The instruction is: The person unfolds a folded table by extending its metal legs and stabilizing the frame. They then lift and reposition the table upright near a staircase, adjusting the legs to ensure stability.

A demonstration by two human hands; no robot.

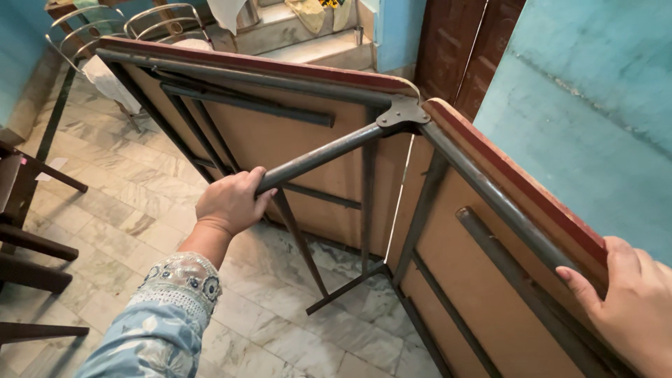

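The folding table (pixel 294 133) stands on edge on the marble floor (pixel 140 224), half folded, and I see my left hand (pixel 231 203) wrapped around its metal leg brace (pixel 329 152) while my right hand (pixel 633 308) clamps the red-trimmed edge beside me.

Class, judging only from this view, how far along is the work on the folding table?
Done: the folding table stands on edge, its two halves angled. In hand: the left hand grips a metal leg bar; the right hand holds the red top edge. Left: the halves are neither flat nor closed.
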